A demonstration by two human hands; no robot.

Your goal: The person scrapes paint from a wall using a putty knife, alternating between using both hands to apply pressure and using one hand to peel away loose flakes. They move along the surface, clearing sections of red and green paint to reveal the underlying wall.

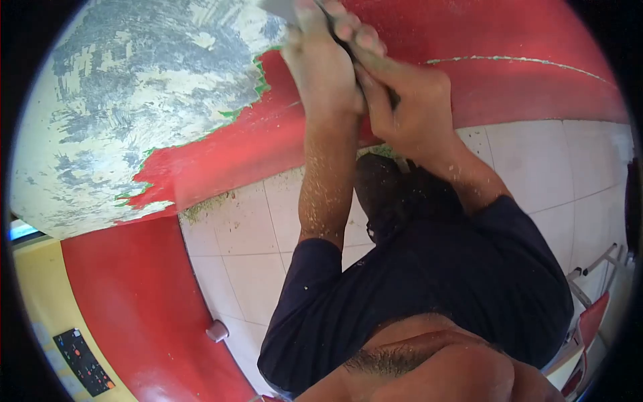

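Note:
A scraper with a flat grey blade [277, 8] is at the red wall near the top of the view, its dark handle [343, 44] running down between my hands. My right hand [408, 100] is wrapped round the handle. Closed against the scraper from the other side is my left hand [323, 74], its fingertips close to the blade and partly cut off by the top edge. Left of the blade, a large bare patch [167, 87] of white and grey shows on the wall, with ragged green and red paint edges. Pale flecks cling to my left forearm.
Paint crumbs [234, 218] lie on the white tiled floor [244, 281] along the wall's foot. A thin pale scratch line [522, 61] crosses the red wall [495, 87] at right. A chair [593, 315] stands at lower right; a dark panel [84, 362] is at lower left.

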